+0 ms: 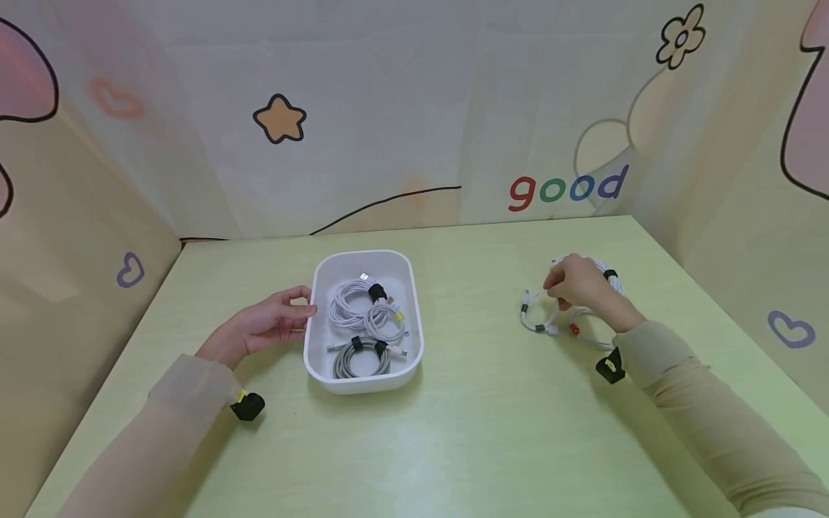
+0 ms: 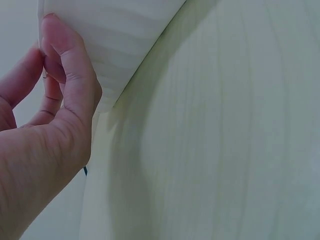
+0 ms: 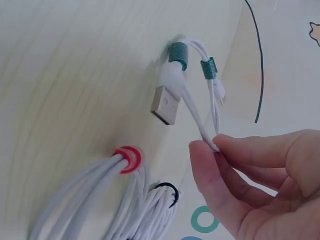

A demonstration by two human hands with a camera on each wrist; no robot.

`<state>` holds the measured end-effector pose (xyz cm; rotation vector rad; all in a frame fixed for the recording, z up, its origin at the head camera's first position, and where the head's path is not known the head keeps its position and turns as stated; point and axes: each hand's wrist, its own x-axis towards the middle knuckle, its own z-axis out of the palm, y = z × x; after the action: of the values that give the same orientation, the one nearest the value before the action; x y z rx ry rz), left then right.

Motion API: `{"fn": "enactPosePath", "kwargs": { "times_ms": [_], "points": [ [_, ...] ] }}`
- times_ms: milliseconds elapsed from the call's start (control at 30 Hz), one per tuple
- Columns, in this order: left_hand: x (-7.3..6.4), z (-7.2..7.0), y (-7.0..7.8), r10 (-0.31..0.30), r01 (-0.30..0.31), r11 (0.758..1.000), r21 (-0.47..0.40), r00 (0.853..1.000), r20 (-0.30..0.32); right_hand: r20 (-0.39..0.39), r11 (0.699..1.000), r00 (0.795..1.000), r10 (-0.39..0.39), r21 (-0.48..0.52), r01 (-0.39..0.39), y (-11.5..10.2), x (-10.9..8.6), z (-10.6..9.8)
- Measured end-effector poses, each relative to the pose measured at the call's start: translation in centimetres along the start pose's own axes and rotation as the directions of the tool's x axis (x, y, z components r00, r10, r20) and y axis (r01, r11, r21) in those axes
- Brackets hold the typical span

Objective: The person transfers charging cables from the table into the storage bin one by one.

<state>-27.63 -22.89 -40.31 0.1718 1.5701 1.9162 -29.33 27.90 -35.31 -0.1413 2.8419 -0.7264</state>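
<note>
My left hand (image 1: 275, 324) holds the left side of a white plastic bin (image 1: 417, 349) by its rim; the left wrist view shows fingers curled against the bin's outer wall (image 2: 125, 35). Inside the bin lie coiled cables: a white coil with a black tie (image 1: 343, 316), a smaller white one with a yellow tie (image 1: 382, 332) and a grey one (image 1: 343, 365). On the right, my right hand (image 1: 579, 282) pinches a small white USB cable (image 3: 192, 102) with green ties between thumb and fingertips. Its USB plug (image 3: 166, 102) points away from the fingers.
Beside my right hand lie a white cable with a red tie (image 1: 592, 340) and a thicker white coil with a black tie (image 1: 602, 266). The pale green table (image 1: 453, 446) runs back to a printed curtain (image 1: 388, 108), which also covers both sides.
</note>
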Motion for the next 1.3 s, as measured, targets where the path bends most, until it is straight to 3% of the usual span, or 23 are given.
{"fn": "enactPosePath", "kwargs": {
  "times_ms": [167, 433, 867, 1300],
  "points": [
    [-0.1, -0.1, 0.0, 0.003, -0.003, 1.0, 0.001, 1.0, -0.001, 0.042, 0.996, 0.999, 0.02, 0.09, -0.024, 0.1, 0.6, 0.1],
    [-0.2, -0.2, 0.0, 0.0, 0.0, 1.0, 0.002, 1.0, -0.003, 0.064, 0.988, 0.998, -0.004, 0.156, -0.006, -0.3, 1.1, 0.1],
    [0.0, -0.3, 0.1, 0.0, 0.0, 1.0, 0.02, 1.0, 0.001, 0.073, 0.968, 0.997, -0.011, 0.25, -0.008, -3.3, 2.3, 0.5],
    [0.1, -0.3, 0.0, -0.007, 0.008, 1.0, 0.027, 0.999, -0.035, 0.113, 0.949, 0.993, -0.038, 0.316, 0.0, -6.6, 4.0, 1.7]
  ]
}}
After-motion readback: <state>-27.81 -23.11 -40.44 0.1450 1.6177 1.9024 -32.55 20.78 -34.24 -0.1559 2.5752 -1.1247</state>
